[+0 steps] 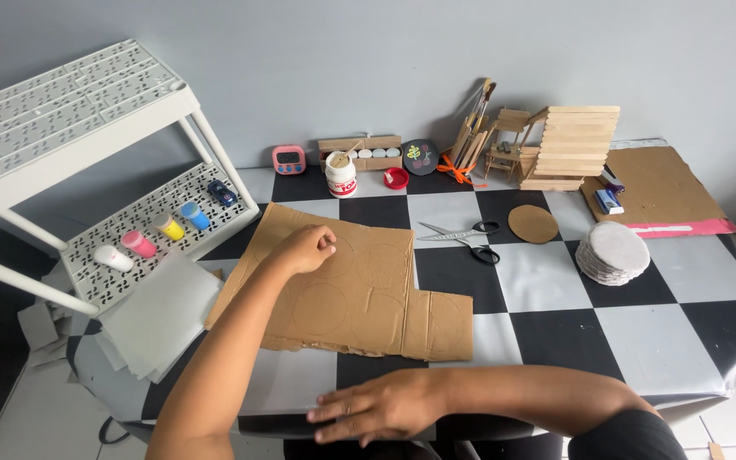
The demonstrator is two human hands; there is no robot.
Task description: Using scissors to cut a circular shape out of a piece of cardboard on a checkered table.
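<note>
I'm looking down on the checkered table (555,281), black and white squares running corner to corner, and the white perforated rack (70,111) is standing at its left end with small paint bottles (155,234) lying on the lower shelf. Next in size, the flat cardboard sheet (359,294) is lying in the middle of the table, circles faintly traced on it, its near edge sitting just beyond the table's front. My left hand (304,249) is resting on the sheet's upper left part, fingers curled in loosely, gripping nothing that I can make out. My right hand (376,407) is lying flat and spread at the table's front edge, palm down, empty, just short of the cardboard and not touching it.

A stack of pale paper sheets (159,315) is sitting left of the cardboard under the rack. At the back, a stick-built model (568,146) is standing beside a brown board (658,183). A pile of grey discs (613,252) is sitting to the right, with one cardboard disc (532,223) near it. The scissors (466,240) are lying just past the sheet's far right corner, blades apart. The white glue jar (341,175) is standing behind, well apart from both hands.
</note>
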